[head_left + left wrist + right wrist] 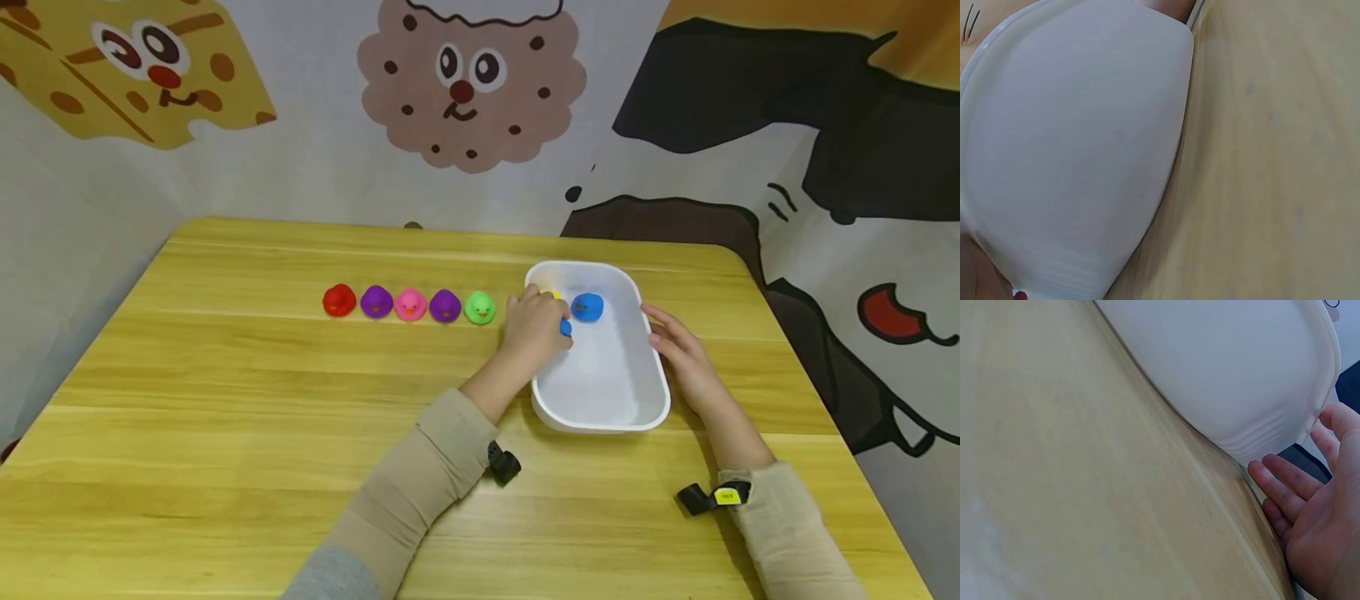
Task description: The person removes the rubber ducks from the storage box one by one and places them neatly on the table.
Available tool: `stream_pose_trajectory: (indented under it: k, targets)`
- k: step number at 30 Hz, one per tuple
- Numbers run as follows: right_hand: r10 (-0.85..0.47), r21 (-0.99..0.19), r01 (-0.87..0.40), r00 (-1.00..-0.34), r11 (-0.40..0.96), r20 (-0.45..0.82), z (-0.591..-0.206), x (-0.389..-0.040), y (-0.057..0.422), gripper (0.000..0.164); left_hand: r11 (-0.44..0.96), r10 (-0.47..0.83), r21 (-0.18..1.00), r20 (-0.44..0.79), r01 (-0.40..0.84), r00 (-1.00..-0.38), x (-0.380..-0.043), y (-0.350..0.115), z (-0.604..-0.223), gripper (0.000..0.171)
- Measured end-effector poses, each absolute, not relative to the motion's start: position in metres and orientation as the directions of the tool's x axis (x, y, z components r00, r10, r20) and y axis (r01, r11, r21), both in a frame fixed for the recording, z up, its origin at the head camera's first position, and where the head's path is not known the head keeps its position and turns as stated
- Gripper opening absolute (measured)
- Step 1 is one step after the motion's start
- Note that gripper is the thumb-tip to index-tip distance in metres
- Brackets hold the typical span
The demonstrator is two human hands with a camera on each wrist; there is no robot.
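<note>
My left hand (536, 325) reaches over the left rim of a white tub (603, 392), its fingers curled round a blue rubber duck (566, 327) that is mostly hidden by them. Another blue duck (587, 307) sits inside, with a yellow duck (551, 294) partly covered by the knuckles. On the tub's right side, my right hand (686, 358) rests its fingertips against the rim. The right wrist view shows that hand (1322, 519) with loosely extended fingers at the tub's outer wall (1229, 369). Only a bit of the left hand (982, 275) appears in the left wrist view.
Left of the tub runs a row of small ducks: red (339, 300), purple (377, 302), pink (410, 305), a second purple (446, 306) and green (480, 308). They stand on a wooden table (225, 433). A cartoon-printed cloth (315, 183) hangs behind its back edge.
</note>
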State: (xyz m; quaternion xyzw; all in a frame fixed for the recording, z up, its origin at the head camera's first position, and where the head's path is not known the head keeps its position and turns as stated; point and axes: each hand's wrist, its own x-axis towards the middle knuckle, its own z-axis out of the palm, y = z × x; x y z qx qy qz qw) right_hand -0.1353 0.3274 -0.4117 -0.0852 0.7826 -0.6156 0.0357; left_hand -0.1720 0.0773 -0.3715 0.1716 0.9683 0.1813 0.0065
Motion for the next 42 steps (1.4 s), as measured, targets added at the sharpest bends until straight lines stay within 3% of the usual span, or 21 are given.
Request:
stream_pose_trajectory:
  k: [23,36,42]
  targets:
    - [-0.185,-0.982,-0.058,-0.983,0.178,0.024,-0.412,-0.134,0.329,0.048,0.769,0.327,0.492,0.246,0.409,-0.912,-0.171,0.069,-0.375,0.031]
    - [-0.171,-0.972,-0.060,-0.985,0.227,0.021,-0.411,-0.133,0.327,0.049,0.709,0.338,0.540,0.305,0.454,-0.890,-0.167,0.055,-0.355,0.034]
    - [-0.177,-0.985,-0.049,-0.984,0.163,0.020,-0.412,-0.133,0.327,0.049,0.682,0.337,0.552,0.346,0.480,-0.876,-0.163,0.043,-0.342,0.036]
